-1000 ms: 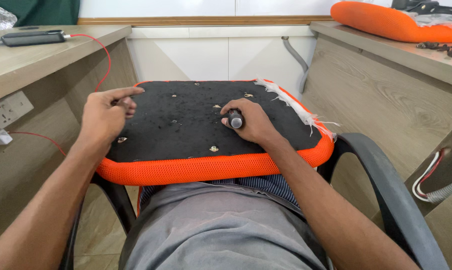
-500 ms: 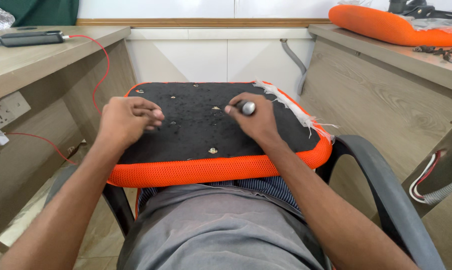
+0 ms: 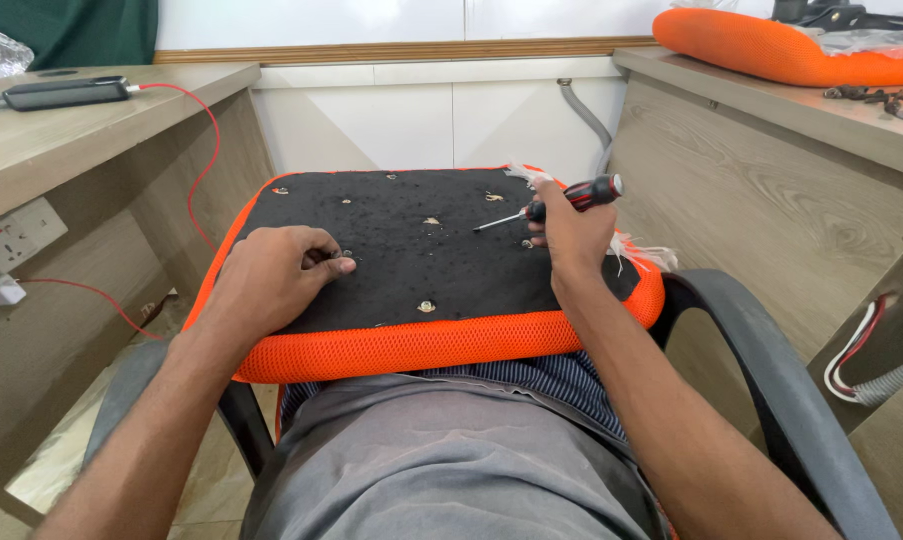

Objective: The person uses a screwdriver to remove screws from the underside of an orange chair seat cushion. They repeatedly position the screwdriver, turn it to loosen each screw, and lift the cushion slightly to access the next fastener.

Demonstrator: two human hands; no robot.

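Holding the screwdriver (image 3: pixel 562 199) in my right hand (image 3: pixel 570 235), fingers closed round its red-and-black handle, I see the shaft run leftward, tip low over the seat pad (image 3: pixel 422 260) on my lap. My left hand (image 3: pixel 277 275) rests on the pad, fingertips pinched at a small screw (image 3: pixel 346 254), well left of the tip. Whether they grip it, I cannot tell.
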